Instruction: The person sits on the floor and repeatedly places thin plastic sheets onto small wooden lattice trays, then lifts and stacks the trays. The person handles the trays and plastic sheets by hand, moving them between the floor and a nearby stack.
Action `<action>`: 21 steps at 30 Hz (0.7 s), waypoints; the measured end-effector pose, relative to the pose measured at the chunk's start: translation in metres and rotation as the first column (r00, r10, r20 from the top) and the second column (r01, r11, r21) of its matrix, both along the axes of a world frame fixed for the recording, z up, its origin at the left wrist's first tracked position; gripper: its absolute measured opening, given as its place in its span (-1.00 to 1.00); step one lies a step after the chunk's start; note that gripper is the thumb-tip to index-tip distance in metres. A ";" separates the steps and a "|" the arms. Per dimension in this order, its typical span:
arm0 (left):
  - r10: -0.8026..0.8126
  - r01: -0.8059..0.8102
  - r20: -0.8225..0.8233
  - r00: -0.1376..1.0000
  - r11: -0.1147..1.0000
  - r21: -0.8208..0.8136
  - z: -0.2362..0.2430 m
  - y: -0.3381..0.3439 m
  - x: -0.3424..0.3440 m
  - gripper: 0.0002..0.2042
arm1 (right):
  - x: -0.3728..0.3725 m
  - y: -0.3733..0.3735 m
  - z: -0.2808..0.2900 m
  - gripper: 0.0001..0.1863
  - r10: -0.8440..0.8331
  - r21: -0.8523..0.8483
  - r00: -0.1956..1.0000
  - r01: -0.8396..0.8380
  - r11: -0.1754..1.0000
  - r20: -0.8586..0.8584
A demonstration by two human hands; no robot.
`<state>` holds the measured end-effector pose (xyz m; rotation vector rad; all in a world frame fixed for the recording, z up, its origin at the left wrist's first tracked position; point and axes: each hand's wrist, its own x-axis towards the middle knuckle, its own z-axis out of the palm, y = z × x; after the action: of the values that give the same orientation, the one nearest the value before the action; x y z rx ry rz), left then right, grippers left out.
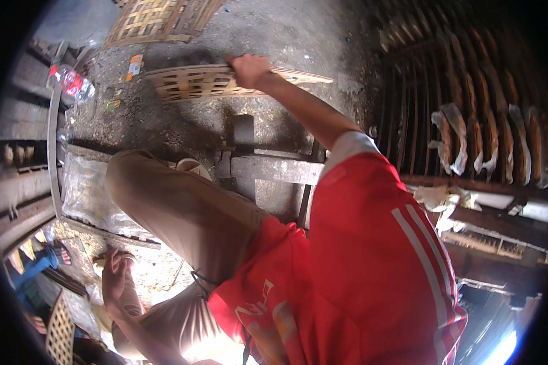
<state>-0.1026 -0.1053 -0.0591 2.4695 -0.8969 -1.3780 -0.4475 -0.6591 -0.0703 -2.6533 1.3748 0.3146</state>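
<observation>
My right hand (pixel 251 70) is closed over the top edge of a wooden lattice panel (pixel 195 83). The panel stands steeply tilted on the dark ground, seen almost edge-on. My left hand (pixel 113 277) hangs low by my bent leg, near the foot, its fingers loosely stretched; nothing shows in it. A wooden bar (pixel 277 169) lies between my legs and the panel. Beside my knee is a low frame (pixel 88 185) covered with clear plastic sheeting.
Another lattice panel (pixel 158 21) lies farther ahead. At right, a dark slatted rack (pixel 408 121) bears several brownish strips with whitish edges. A plastic bottle (pixel 76 84) with a red cap lies at left. Another person's foot (pixel 64 255) and a lattice piece (pixel 61 325) are at lower left.
</observation>
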 end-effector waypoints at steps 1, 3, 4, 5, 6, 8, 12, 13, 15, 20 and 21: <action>0.008 -0.008 -0.020 1.000 1.000 -0.018 0.001 -0.001 -0.004 -0.50 | 0.001 0.002 -0.012 -0.73 -0.012 0.006 1.000 0.012 1.000 -0.004; -0.004 0.004 0.001 1.000 1.000 0.031 0.009 -0.006 -0.007 -0.50 | -0.002 -0.003 -0.029 -0.70 -0.023 0.007 0.998 0.022 1.000 0.059; 0.000 -0.001 0.012 1.000 0.998 0.056 0.012 -0.006 -0.009 -0.50 | -0.001 -0.006 -0.033 -0.67 -0.017 0.007 0.996 0.017 1.000 0.091; -0.003 0.003 0.009 1.000 0.999 0.042 0.011 -0.006 -0.007 -0.51 | -0.003 -0.008 -0.036 -0.68 -0.027 0.012 0.995 0.026 1.000 0.100; 0.001 -0.001 0.000 1.000 1.000 0.028 0.011 -0.006 -0.006 -0.51 | -0.004 -0.011 -0.035 -0.68 -0.007 0.007 0.996 0.007 1.000 0.094; 0.008 -0.008 -0.022 1.000 1.000 -0.003 0.010 -0.009 -0.006 -0.51 | -0.008 -0.015 -0.032 -0.68 0.030 -0.006 0.996 -0.029 1.000 0.078; -0.014 0.013 0.040 0.999 1.000 0.023 0.021 -0.014 -0.012 -0.51 | -0.007 -0.006 0.020 -0.73 -0.041 0.028 0.990 0.038 0.999 0.139; -0.020 0.019 0.034 0.999 1.000 0.011 0.016 -0.010 -0.009 -0.52 | -0.007 -0.004 0.032 -0.72 -0.037 0.024 0.989 0.034 0.999 0.140; -0.009 0.008 0.015 1.000 0.999 0.036 0.012 -0.011 -0.008 -0.52 | -0.011 -0.007 0.033 -0.71 -0.009 -0.029 0.987 0.014 0.999 0.162; 0.057 -0.054 -0.048 0.997 0.996 0.077 0.010 -0.014 -0.009 -0.52 | -0.009 -0.010 -0.006 -0.67 -0.010 0.060 1.000 0.012 0.998 -0.024; 0.042 -0.040 -0.035 0.998 0.998 0.053 0.010 -0.014 -0.010 -0.52 | -0.011 -0.004 -0.014 -0.67 -0.014 0.053 1.000 0.013 0.998 0.010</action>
<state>-0.1128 -0.1188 -0.0487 2.4778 -0.8079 -1.4454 -0.4580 -0.6628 -0.0843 -2.5980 1.3610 0.3305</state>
